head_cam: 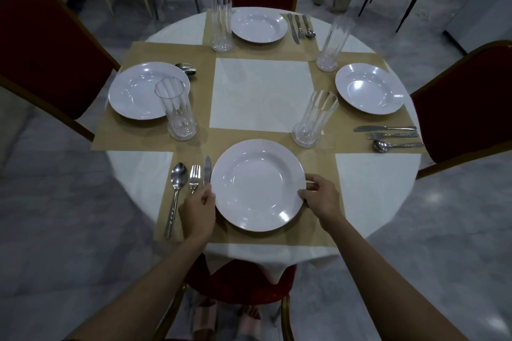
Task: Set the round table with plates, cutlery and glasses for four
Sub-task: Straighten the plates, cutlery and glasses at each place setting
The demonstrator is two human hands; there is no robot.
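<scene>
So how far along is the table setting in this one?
Nearly finished. Done: four white plates, four glasses and a knife, fork and spoon at each place, though the left place's cutlery is half hidden behind its plate. In hand: the left hand and right hand grip the rim of the near plate, apparently placing or straightening it on its mat. Left: letting go, perhaps small tidying.

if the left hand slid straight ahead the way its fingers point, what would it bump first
Probably the knife. The left hand rests at the near plate's left rim, its fingers pointing up and away over the knife's handle; the fork lies just beside it, so depth leaves some doubt.
</scene>
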